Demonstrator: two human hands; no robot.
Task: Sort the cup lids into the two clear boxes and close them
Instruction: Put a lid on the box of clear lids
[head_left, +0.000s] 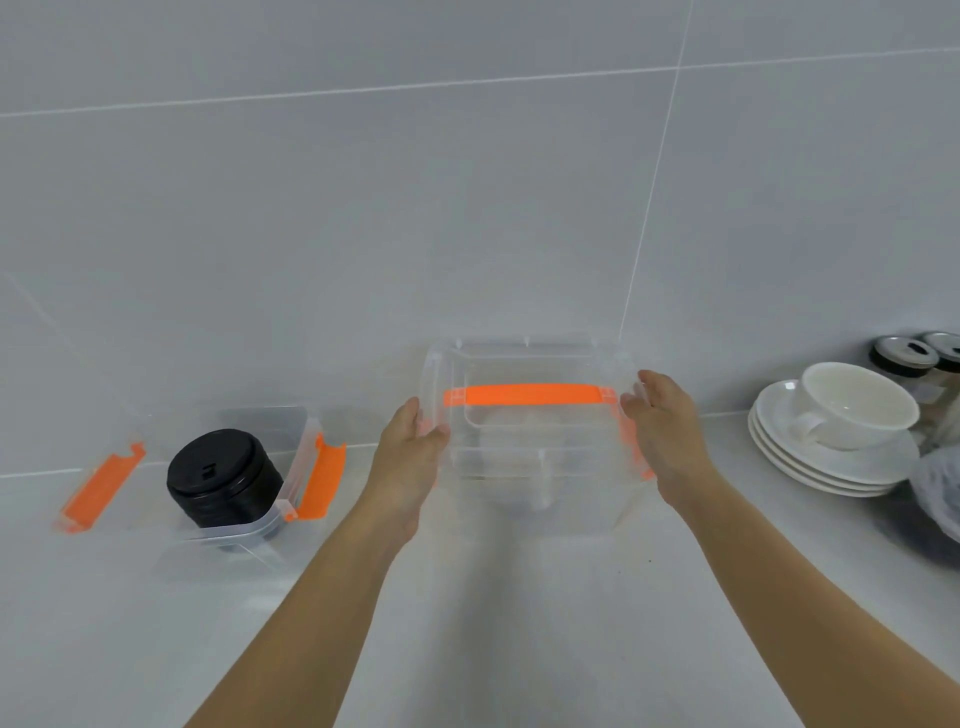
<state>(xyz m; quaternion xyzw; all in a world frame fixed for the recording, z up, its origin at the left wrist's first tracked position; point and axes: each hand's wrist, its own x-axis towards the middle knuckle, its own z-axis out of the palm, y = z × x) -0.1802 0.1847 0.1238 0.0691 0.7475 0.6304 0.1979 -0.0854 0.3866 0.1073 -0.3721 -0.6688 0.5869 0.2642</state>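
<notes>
Both hands, left hand (410, 441) and right hand (662, 421), press the sides of a shut clear box (530, 441) on the bench (519, 623). At left, black lids (221, 480) fill an open box (291, 467), not closed yet.

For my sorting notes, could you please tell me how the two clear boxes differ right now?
The left box has no cover and holds a stack of black cup lids; the middle box has its cover on, with an orange handle. The left box stands untouched; both hands, left and right, hold the middle box's sides. Both have orange latches.
</notes>
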